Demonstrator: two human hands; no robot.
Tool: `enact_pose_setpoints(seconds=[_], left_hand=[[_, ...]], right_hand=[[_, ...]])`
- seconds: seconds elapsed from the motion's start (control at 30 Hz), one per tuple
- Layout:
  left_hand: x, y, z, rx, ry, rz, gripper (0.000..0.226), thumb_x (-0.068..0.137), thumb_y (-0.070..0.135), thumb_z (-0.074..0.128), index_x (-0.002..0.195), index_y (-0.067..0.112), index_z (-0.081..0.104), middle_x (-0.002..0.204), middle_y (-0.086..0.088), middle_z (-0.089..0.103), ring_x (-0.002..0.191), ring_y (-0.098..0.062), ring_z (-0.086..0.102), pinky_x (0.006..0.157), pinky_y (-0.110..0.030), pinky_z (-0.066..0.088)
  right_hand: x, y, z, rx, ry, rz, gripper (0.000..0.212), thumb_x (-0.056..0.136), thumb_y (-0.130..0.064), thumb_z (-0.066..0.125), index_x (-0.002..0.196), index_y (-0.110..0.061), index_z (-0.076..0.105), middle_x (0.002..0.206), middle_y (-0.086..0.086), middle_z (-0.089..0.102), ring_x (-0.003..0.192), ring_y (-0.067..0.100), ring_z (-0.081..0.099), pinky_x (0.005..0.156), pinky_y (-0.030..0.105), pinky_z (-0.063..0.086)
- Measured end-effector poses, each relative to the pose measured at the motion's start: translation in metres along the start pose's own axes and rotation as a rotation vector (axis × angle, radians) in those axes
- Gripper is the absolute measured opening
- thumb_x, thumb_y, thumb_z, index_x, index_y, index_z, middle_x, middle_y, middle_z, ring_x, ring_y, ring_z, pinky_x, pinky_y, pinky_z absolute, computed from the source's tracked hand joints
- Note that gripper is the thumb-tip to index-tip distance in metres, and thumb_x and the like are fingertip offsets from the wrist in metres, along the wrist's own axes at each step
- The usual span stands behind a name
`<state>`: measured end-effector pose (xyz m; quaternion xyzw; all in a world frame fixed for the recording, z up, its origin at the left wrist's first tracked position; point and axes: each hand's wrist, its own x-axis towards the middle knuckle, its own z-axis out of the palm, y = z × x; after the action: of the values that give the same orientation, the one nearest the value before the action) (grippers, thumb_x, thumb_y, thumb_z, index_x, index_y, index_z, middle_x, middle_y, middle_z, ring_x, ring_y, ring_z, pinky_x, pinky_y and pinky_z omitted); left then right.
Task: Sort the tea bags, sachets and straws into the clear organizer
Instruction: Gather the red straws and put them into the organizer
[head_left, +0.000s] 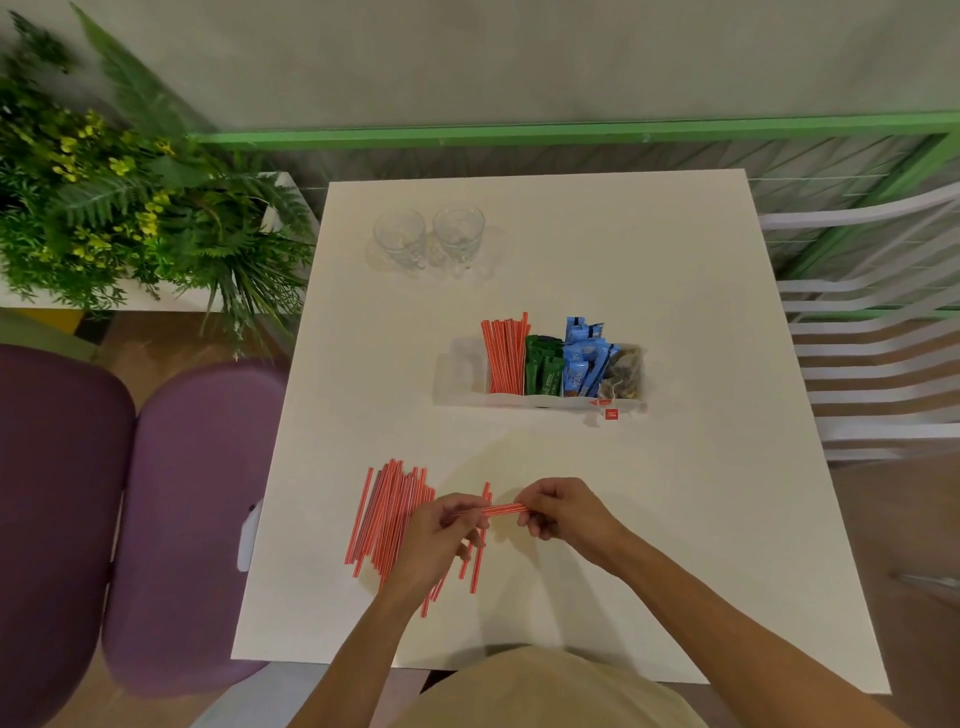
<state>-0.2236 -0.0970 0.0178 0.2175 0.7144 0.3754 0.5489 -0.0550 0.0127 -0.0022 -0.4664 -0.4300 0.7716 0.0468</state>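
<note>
A clear organizer (460, 371) stands mid-table. Its compartments hold upright red straws (504, 356), green sachets (543, 366), blue sachets (584, 358) and tea bags (623, 374); its leftmost compartment looks empty. Two red tea bag tags (611, 413) hang over its front. A loose pile of red straws (389, 512) lies at the front left of the white table (675, 467). Above that pile, my left hand (436, 540) and my right hand (563, 512) each pinch one end of a small bundle of red straws (496, 510), held level between them.
Two empty glass cups (400, 236) (460, 231) stand at the table's far left. Purple chairs (176, 493) sit to the left, a white slatted chair (878, 332) to the right, and green plants (119, 208) at the far left.
</note>
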Motion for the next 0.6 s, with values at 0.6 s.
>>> enact_pose_setpoints(seconds=[0.6], left_hand=[[0.037,0.011,-0.012,-0.202,0.239,0.024,0.012,0.091,0.006,0.062,0.101,0.011,0.069,0.094,-0.006,0.073,0.078,-0.022,0.07,0.062,-0.031,0.054]], right_hand=[[0.042,-0.171,-0.041,-0.606,0.151,-0.292,0.009,0.084,0.005,0.067,0.09,-0.001,0.071,0.076,0.016,0.073,0.063,0.018,0.071,0.066,0.025,0.059]])
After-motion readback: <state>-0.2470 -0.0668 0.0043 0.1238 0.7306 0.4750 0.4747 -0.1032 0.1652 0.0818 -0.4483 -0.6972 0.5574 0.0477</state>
